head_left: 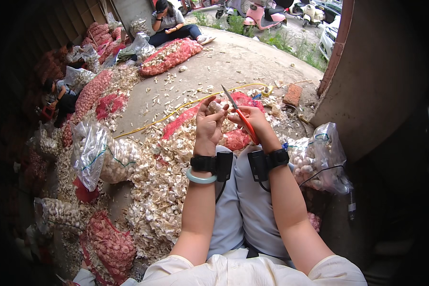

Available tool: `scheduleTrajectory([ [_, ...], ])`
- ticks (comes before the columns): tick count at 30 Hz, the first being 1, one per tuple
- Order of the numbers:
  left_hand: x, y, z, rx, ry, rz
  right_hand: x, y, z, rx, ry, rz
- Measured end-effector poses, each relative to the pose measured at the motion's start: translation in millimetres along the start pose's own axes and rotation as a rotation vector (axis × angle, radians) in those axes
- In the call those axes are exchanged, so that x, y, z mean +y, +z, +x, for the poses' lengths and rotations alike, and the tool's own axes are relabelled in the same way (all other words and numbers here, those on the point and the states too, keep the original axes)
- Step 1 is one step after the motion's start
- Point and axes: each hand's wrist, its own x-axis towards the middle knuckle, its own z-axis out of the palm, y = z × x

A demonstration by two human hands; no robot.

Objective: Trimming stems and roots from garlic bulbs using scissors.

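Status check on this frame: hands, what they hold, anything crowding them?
Left hand shut on garlic bulb. Right hand shut on orange-handled scissors, blades open at the bulb. Heap of garlic skins under the hands; nothing blocking.

One head-worn fisheye view looks steeply down, close over both forearms at lower centre; the ground curves away toward the frame's top

Soft daylight comes in from the open street at the top and falls evenly over the concrete floor (pixel 233 62), with only faint shadows. The left side sinks into deep shade. Corners are black from the fisheye, and straight lines bow near the rim. The centre is sharp, without glare.
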Motion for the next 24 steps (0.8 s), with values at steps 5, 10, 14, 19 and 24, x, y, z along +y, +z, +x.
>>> scheduleTrajectory([
  [5, 2.8, 3.1, -1.4, 0.137, -0.055, -0.041, 4.8, 0.1, 2.7, 0.006, -0.008, -0.041],
  [10, 7.9, 0.8, -1.2, 0.207, -0.178, -0.109, 4.5, 0.9, 2.6, 0.02, 0.005, -0.057],
  [14, 5.8, -3.3, 1.9, 0.271, -0.165, -0.145, 2.9, 1.9, 1.8, 0.014, 0.004, -0.054],
  [19, -0.4, 5.1, -1.0, 0.257, 0.01, -0.169, 5.1, 0.1, 2.8, 0.014, 0.008, -0.077],
  [24, -3.4, -7.2, 5.2, 0.188, 0.058, -0.138, 5.8, 2.0, 4.1, 0.017, 0.003, -0.088],
])
